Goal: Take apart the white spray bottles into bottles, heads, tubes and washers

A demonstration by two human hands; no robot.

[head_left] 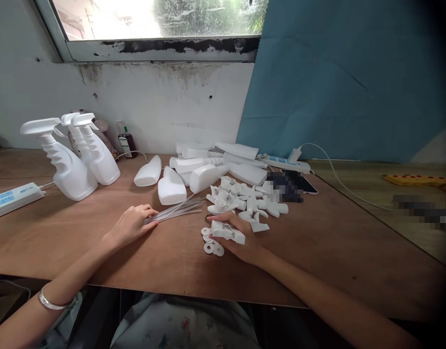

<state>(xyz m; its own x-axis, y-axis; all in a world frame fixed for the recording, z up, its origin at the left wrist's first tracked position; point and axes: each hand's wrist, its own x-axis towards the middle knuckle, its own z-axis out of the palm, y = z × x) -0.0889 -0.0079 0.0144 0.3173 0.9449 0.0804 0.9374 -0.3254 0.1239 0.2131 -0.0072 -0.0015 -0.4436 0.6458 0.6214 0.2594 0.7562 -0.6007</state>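
My left hand (133, 223) is closed at the near end of a bundle of thin clear plastic tubes (179, 209) lying on the table. How many tubes its fingers pinch I cannot tell. My right hand (246, 242) grips a white spray trigger head (228, 232) just above the table. Flat white ring washers (209, 248) lie in a small heap beside and partly below that hand. Behind it is a pile of loose white trigger heads (252, 198).
Several white bottles (204, 177) lie on their sides near the wall. Three spray bottles with heads fitted (72, 169) stand at the left, near a power strip (15, 199). A second power strip (286, 163), a phone (305, 183) and a cable are at the back right.
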